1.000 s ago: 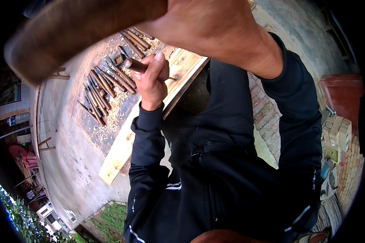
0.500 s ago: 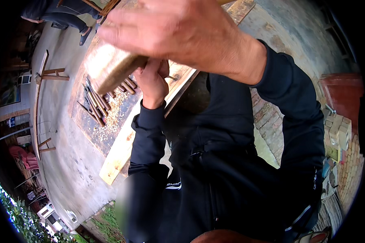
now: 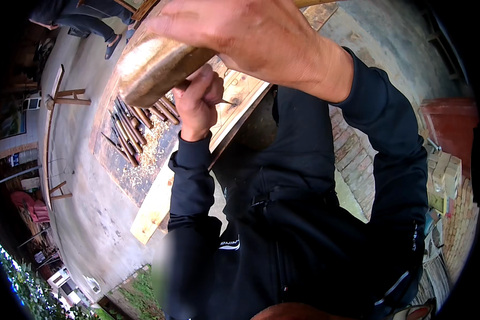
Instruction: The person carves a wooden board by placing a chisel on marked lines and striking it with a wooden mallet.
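1. Head view: your left hand (image 3: 200,101) is gripping a chisel (image 3: 224,101) crosswise, its thin end poking out right of that hand, over the board (image 3: 153,213).
2. Your right hand (image 3: 250,42) is gripping a wooden mallet (image 3: 157,69), its head hanging just up-left of your left hand.
3. Whether mallet and chisel are touching, I cannot tell.

A wooden mallet (image 3: 159,70) tilts near a chisel (image 3: 226,102) (mostly hidden) over a pale board (image 3: 246,89).
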The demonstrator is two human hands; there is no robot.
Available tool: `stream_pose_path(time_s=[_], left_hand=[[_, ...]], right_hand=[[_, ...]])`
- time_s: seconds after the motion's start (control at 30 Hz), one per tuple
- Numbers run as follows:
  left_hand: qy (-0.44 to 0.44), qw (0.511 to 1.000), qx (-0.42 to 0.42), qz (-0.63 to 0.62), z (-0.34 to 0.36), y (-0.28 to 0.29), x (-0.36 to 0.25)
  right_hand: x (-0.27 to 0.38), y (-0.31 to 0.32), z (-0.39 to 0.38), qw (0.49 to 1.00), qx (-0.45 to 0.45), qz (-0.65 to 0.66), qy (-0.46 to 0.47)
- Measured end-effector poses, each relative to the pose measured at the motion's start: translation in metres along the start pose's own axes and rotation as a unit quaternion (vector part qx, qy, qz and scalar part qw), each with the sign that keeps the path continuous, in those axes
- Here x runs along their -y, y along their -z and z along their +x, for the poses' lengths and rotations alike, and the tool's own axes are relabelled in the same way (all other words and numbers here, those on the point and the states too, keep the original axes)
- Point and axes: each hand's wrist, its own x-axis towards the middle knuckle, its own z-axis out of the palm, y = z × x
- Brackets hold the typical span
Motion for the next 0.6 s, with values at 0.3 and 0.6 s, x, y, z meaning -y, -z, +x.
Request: stream_pose_path(time_s=[0.3, 0.6], left_hand=[[0.041, 0.998, 0.051, 0.02, -0.001, -0.001, -0.002], [0.088, 0.986, 0.142, 0.01, 0.011, 0.015, -0.011]], right_hand=[[0.007, -0.008, 0.003, 0.999, -0.02, 0.004, -0.025], [0.013, 0.019, 0.014, 0.994, 0.067, 0.004, -0.084]])
